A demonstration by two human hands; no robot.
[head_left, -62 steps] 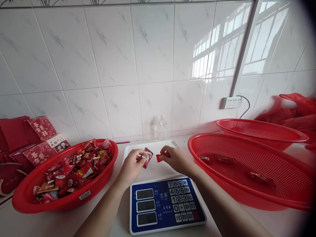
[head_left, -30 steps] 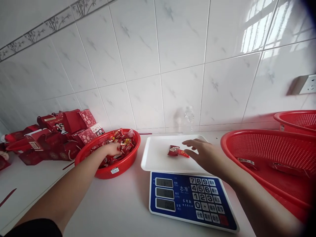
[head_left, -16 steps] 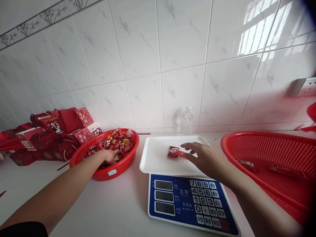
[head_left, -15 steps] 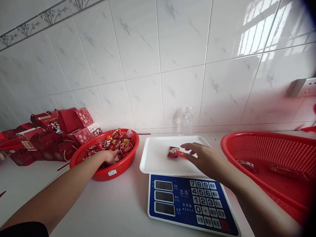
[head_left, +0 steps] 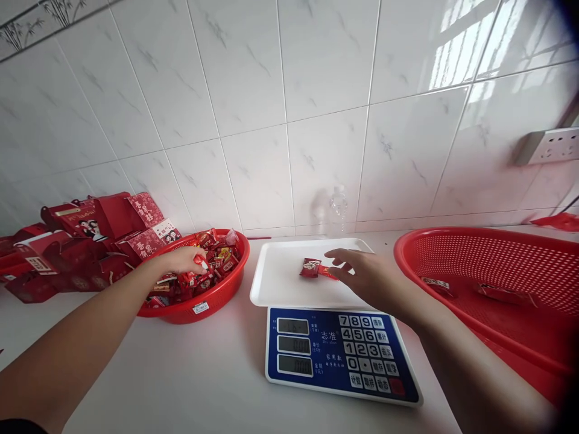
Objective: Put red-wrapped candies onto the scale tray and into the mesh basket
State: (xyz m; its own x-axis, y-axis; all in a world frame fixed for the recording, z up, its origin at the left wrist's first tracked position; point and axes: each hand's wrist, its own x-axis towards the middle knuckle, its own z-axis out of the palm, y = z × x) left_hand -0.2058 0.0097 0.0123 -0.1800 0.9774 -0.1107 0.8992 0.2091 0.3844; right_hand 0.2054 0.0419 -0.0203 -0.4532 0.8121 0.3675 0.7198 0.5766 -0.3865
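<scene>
My left hand (head_left: 184,260) is above the red basket (head_left: 226,284) of wrapped candies, its fingers closed on a small red-and-white wrapped candy (head_left: 200,261). My right hand (head_left: 357,269) hovers over the white weighing tray (head_left: 275,283), fingers apart and slightly curled, with nothing seen between them. Close by its fingertips, a dark red candy packet (head_left: 310,267) lies on the tray beside a smaller bright red candy (head_left: 327,272). In front of the tray is the scale's blue panel (head_left: 335,352) with number keys and displays.
Red gift boxes (head_left: 108,223) are piled at the left against the tiled wall. On the right, a larger red basket (head_left: 479,241) holds a few packets. A clear plastic bottle (head_left: 338,211) stands behind the tray, and a socket (head_left: 549,146) is on the wall.
My left hand has come up from among the candies, a red-and-white one now showing in its fingers. My right hand stays over the tray. The view has shifted slightly.
</scene>
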